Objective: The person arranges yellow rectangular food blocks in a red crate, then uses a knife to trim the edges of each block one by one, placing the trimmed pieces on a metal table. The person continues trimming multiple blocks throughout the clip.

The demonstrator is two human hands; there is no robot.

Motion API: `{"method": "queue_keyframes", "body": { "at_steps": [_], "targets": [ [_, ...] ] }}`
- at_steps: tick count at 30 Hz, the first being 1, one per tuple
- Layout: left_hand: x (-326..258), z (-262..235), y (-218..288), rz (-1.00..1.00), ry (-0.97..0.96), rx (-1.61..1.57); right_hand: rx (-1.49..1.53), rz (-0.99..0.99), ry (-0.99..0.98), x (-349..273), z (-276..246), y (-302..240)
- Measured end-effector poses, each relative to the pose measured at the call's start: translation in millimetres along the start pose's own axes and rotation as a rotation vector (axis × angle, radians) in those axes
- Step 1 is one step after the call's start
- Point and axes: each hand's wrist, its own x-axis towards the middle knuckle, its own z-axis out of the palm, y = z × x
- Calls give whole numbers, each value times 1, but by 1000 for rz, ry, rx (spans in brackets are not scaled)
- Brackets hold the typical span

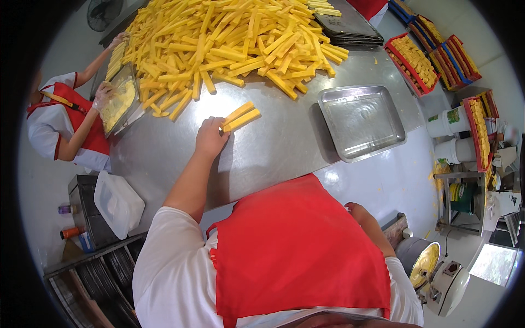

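My left hand [211, 135] is over the steel table, its fingers and thumb closed on the near ends of two yellow sticks [241, 119]. These are thick and square-cut like strips of cake, and lie side by side, slanting up to the right. Beyond them a large heap of the same sticks [229, 41] covers the far part of the table. To the right stands a bare rectangular metal pan [363, 123] with raised sides. My right hand [358, 212] hangs low beside my red apron, off the table, its fingers mostly hidden.
At the left a person in a red apron works at a tray of yellow pieces [121, 104]. Stacked dark trays [350, 24] sit at the far right of the table [273, 158]. Red crates [413, 63], white buckets [445, 123] and a mixing bowl [418, 259] stand to the right.
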Motion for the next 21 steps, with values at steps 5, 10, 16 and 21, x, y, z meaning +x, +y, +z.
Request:
{"method": "queue_keyframes", "body": {
  "at_steps": [5,10,16,21],
  "targets": [
    [3,7,-8,35,75,29,167,-3,-30,14,15,12],
    [11,25,-15,-205,-88,-351,466,-10,-103,42,45,53],
    [34,21,-26,-841,-466,-1264,78,31,-58,10,13,13],
    [34,-2,-30,-822,-447,-843,127,19,-31,18,6,19]
  ]
}}
